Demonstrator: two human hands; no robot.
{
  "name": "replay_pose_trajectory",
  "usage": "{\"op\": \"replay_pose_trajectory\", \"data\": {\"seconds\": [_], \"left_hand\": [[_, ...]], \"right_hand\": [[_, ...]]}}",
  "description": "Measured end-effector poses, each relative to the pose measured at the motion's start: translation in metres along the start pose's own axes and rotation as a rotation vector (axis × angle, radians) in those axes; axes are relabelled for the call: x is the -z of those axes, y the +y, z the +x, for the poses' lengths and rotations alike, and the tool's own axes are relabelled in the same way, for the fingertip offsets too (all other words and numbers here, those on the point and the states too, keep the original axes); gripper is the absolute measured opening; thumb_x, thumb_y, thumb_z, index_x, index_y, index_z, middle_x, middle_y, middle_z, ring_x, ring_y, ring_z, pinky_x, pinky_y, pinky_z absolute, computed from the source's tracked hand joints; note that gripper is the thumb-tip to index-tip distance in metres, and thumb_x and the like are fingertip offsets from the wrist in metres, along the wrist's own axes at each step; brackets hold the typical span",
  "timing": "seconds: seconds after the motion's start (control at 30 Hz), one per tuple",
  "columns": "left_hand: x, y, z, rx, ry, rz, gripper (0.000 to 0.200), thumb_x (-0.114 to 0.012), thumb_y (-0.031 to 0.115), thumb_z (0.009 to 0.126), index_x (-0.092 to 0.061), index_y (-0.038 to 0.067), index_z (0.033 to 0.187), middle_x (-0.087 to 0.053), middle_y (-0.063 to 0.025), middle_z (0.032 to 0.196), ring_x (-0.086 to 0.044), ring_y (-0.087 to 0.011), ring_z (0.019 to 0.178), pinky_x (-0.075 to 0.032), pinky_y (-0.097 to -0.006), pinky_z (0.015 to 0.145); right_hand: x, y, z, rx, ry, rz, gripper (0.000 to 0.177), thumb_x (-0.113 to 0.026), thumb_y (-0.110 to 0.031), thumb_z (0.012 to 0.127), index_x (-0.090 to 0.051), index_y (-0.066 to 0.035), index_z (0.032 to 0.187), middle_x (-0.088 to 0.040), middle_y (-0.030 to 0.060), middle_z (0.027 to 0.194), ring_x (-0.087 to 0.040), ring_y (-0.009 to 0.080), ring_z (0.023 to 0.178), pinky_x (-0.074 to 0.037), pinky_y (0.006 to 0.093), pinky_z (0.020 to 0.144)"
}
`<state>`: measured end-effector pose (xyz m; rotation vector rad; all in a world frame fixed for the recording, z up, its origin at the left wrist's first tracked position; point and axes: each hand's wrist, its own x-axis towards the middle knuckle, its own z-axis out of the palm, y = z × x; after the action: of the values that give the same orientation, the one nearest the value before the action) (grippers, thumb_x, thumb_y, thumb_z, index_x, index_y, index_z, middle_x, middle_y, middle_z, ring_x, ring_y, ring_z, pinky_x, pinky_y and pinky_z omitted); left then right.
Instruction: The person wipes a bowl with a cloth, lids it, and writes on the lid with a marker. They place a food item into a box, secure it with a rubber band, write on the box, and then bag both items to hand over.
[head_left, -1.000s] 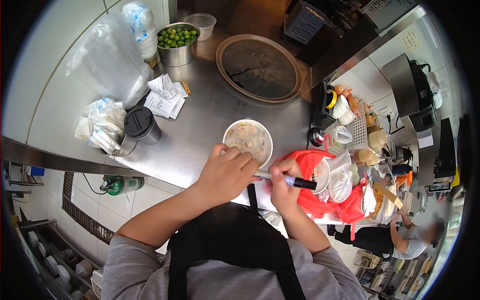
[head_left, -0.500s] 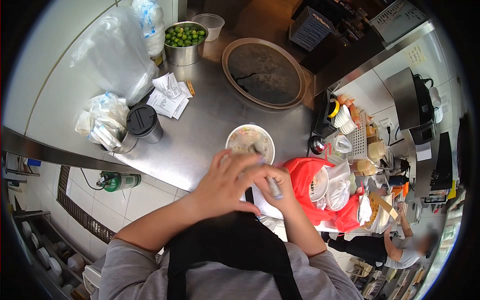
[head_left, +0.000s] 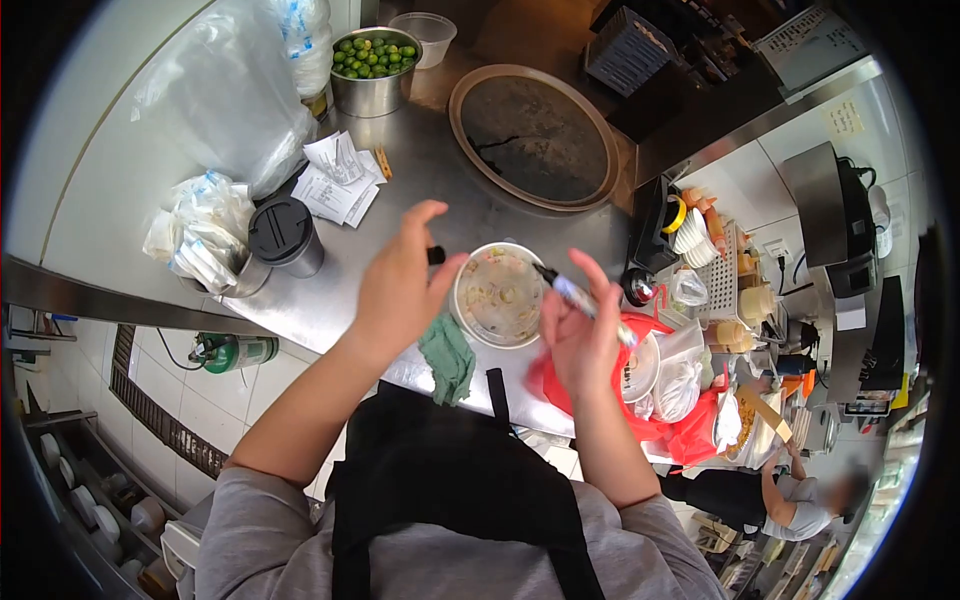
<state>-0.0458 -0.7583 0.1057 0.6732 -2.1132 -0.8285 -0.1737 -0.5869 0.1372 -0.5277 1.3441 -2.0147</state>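
Note:
My left hand (head_left: 395, 290) is left of a round tub (head_left: 500, 295), with a small black cap (head_left: 436, 255) pinched by the fingers. Right of the tub, my right hand (head_left: 583, 345) grips a marker (head_left: 580, 300) with a pale patterned barrel, its dark tip pointing up and left toward the tub's rim. Through what looks like a clear lid, pale food with coloured bits shows in the tub. Below my left hand a crumpled green cloth (head_left: 448, 360) lies at the counter's near edge. A red plastic bag (head_left: 560, 385) sits beside my right wrist.
On the steel counter (head_left: 400, 170) are a pot of limes (head_left: 372, 95), a large round tray (head_left: 535, 140), paper slips (head_left: 335, 190) and a black-lidded cup (head_left: 287, 237). Sauce bottles and a white basket (head_left: 715, 265) stand right. Another person (head_left: 770, 500) works farther right.
My hands, together over the tub's near side before, have moved apart to either side. The marker's tip is now bare and the cap is in my left hand. The green cloth has come into view.

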Motion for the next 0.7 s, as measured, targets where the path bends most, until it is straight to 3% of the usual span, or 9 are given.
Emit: {"op": "replay_pose_trajectory", "data": {"seconds": [0.1, 0.17, 0.23, 0.3, 0.37, 0.4, 0.47, 0.53, 0.7], "left_hand": [[-0.050, -0.027, -0.017, 0.244, -0.093, -0.241, 0.040, -0.068, 0.023, 0.089, -0.050, 0.004, 0.119, -0.063, -0.0131, 0.084, -0.061, -0.0238, 0.072, -0.047, -0.0355, 0.064], [-0.078, -0.039, -0.025, 0.408, -0.117, -0.343, 0.037, -0.066, 0.024, 0.090, -0.052, 0.003, 0.116, -0.063, -0.0134, 0.087, -0.060, -0.0228, 0.075, -0.047, -0.0345, 0.067], [-0.092, -0.035, -0.030, 0.631, -0.093, -0.511, 0.024, -0.063, 0.019, 0.094, -0.055, 0.003, 0.109, -0.058, -0.0026, 0.082, -0.054, -0.0090, 0.075, -0.044, -0.0247, 0.067], [-0.092, -0.034, -0.030, 0.606, -0.084, -0.524, 0.021, -0.062, 0.019, 0.094, -0.055, 0.003, 0.106, -0.059, -0.0033, 0.082, -0.054, -0.0093, 0.075, -0.045, -0.0250, 0.067], [-0.092, -0.035, -0.031, 0.581, -0.077, -0.538, 0.019, -0.062, 0.019, 0.094, -0.056, 0.003, 0.103, -0.060, -0.0040, 0.082, -0.055, -0.0096, 0.075, -0.045, -0.0252, 0.068], [-0.093, -0.036, -0.032, 0.539, -0.048, -0.538, 0.019, -0.062, 0.019, 0.094, -0.057, 0.003, 0.101, -0.063, -0.0085, 0.081, -0.059, -0.0157, 0.074, -0.047, -0.0296, 0.068], [-0.092, -0.036, -0.031, 0.497, -0.016, -0.538, 0.019, -0.062, 0.020, 0.093, -0.057, 0.002, 0.098, -0.065, -0.0129, 0.080, -0.063, -0.0218, 0.072, -0.049, -0.0341, 0.068], [-0.091, -0.035, -0.031, 0.500, -0.066, -0.535, 0.016, -0.061, 0.016, 0.095, -0.056, 0.002, 0.098, -0.062, -0.0048, 0.083, -0.056, -0.0099, 0.076, -0.046, -0.0263, 0.069], [-0.093, -0.036, -0.032, 0.518, -0.055, -0.578, 0.014, -0.060, 0.015, 0.096, -0.056, 0.002, 0.098, -0.062, -0.0048, 0.083, -0.057, -0.0097, 0.076, -0.046, -0.0263, 0.069]], "right_hand": [[0.012, 0.024, 0.036, -0.067, 0.049, -0.181, 0.036, -0.044, -0.031, 0.103, -0.054, -0.004, 0.124, -0.061, 0.0052, 0.075, -0.051, 0.0093, 0.058, -0.041, 0.0241, 0.054], [0.023, 0.043, 0.054, -0.077, -0.048, -0.431, 0.022, -0.056, -0.022, 0.098, -0.064, -0.003, 0.107, -0.064, 0.0043, 0.078, -0.054, 0.0076, 0.062, -0.043, 0.0232, 0.057], [0.018, 0.048, 0.062, -0.098, -0.055, -0.504, 0.019, -0.060, -0.021, 0.096, -0.066, -0.003, 0.098, -0.064, 0.0034, 0.076, -0.053, 0.0072, 0.061, -0.043, 0.0231, 0.055], [0.003, 0.052, 0.066, -0.029, -0.057, -0.604, 0.022, -0.065, -0.017, 0.093, -0.063, -0.003, 0.076, -0.062, 0.0020, 0.068, -0.052, 0.0066, 0.058, -0.042, 0.0237, 0.052], [0.001, 0.056, 0.071, -0.037, -0.054, -0.613, 0.026, -0.066, -0.017, 0.092, -0.059, -0.004, 0.070, -0.060, 0.0017, 0.065, -0.051, 0.0062, 0.057, -0.041, 0.0243, 0.051], [0.000, 0.057, 0.073, -0.037, -0.048, -0.622, 0.031, -0.068, -0.016, 0.090, -0.054, -0.005, 0.065, -0.059, 0.0014, 0.062, -0.050, 0.0059, 0.055, -0.040, 0.0249, 0.050], [0.002, 0.061, 0.076, 0.001, -0.049, -0.671, 0.034, -0.068, -0.017, 0.090, -0.051, -0.005, 0.063, -0.058, 0.0013, 0.059, -0.049, 0.0058, 0.054, -0.039, 0.0249, 0.050], [0.003, 0.063, 0.078, 0.041, -0.051, -0.721, 0.037, -0.069, -0.017, 0.089, -0.048, -0.006, 0.061, -0.056, 0.0012, 0.057, -0.048, 0.0058, 0.052, -0.039, 0.0248, 0.049], [0.000, 0.067, 0.079, 0.040, 0.011, -0.726, 0.036, -0.069, -0.017, 0.088, -0.048, -0.006, 0.061, -0.054, 0.0010, 0.054, -0.046, 0.0061, 0.049, -0.037, 0.0256, 0.047]]}}
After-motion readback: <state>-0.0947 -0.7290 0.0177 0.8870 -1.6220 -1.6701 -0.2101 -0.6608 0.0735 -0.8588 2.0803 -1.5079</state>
